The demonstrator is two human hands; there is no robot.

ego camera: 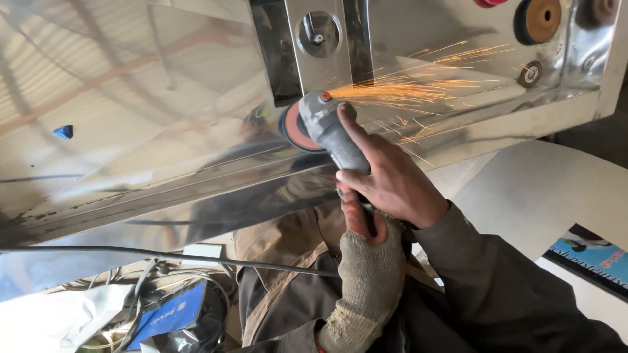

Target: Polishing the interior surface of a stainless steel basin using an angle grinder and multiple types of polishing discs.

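Blue box (167,315), lower left, under the shiny metal sheet (131,98): flat face tilted up, blue with pale lettering, partly hidden by grey cables (140,287) and black plastic wrap (186,340)

White card or label (203,251) just above it, small, rectangular, blank as far as can be told

Printed sheet (592,255) at the right edge, lying flat on a pale surface: light blue field, dark border, red and white print, a dark green picture at its top; cut off by the frame
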